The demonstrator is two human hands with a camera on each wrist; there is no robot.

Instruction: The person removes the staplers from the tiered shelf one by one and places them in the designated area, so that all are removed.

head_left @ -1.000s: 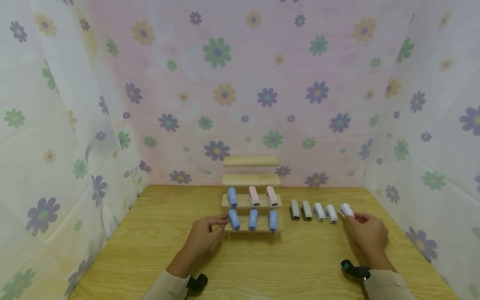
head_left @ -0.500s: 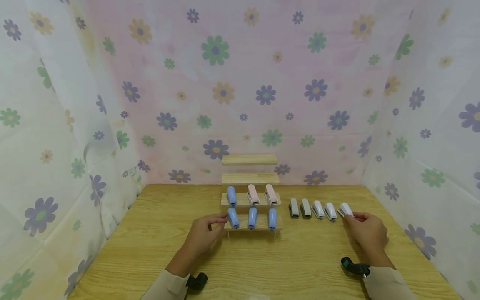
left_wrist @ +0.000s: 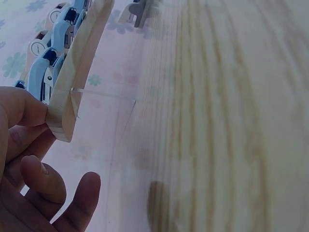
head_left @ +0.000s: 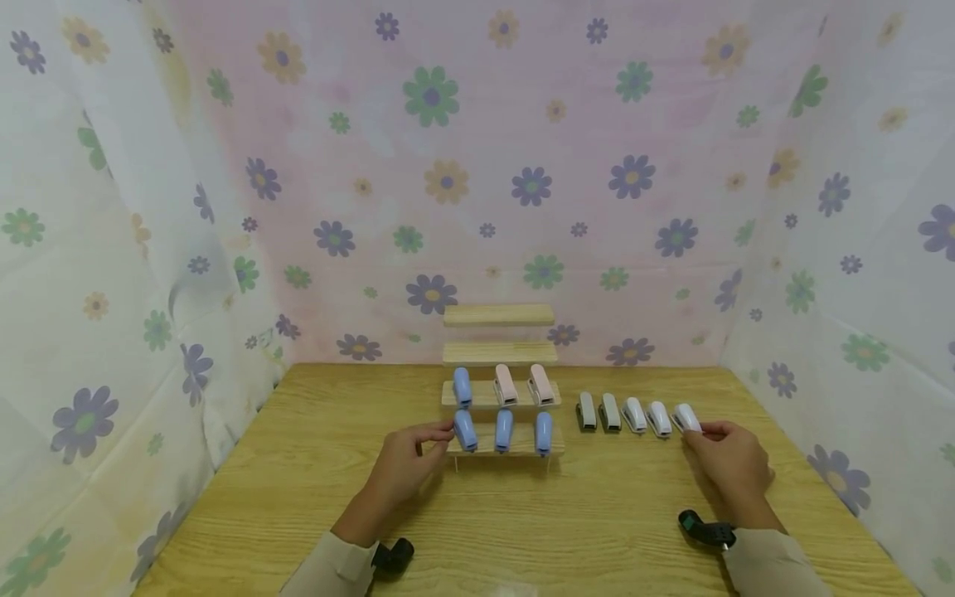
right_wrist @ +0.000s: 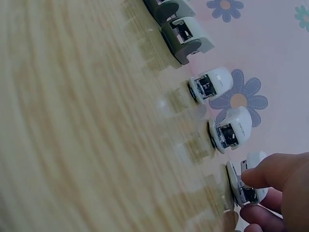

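The left hand (head_left: 404, 464) pinches the lowest shelf (head_left: 523, 439) of the wooden rack (head_left: 500, 353) at its left end. Well right of the rack, the right hand (head_left: 733, 464) pinches the outermost white stapler (head_left: 684, 416) on the desk (head_left: 597, 514); two other white staplers (head_left: 659, 419) and two gray staplers (head_left: 609, 412) stand between it and the rack, which bears four blue staplers (head_left: 503, 429) and two pink staplers (head_left: 505, 384).

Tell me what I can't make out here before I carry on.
Head view: near end of the rightmost white stapler, covered by the right hand.
Right wrist view: part of the farthest grey stapler, cut off by the top edge; lettering on the middle white stapler, too small to read.
Left wrist view: far end of the lowest shelf, cut off by the top edge; part of the left hand, by the left edge.
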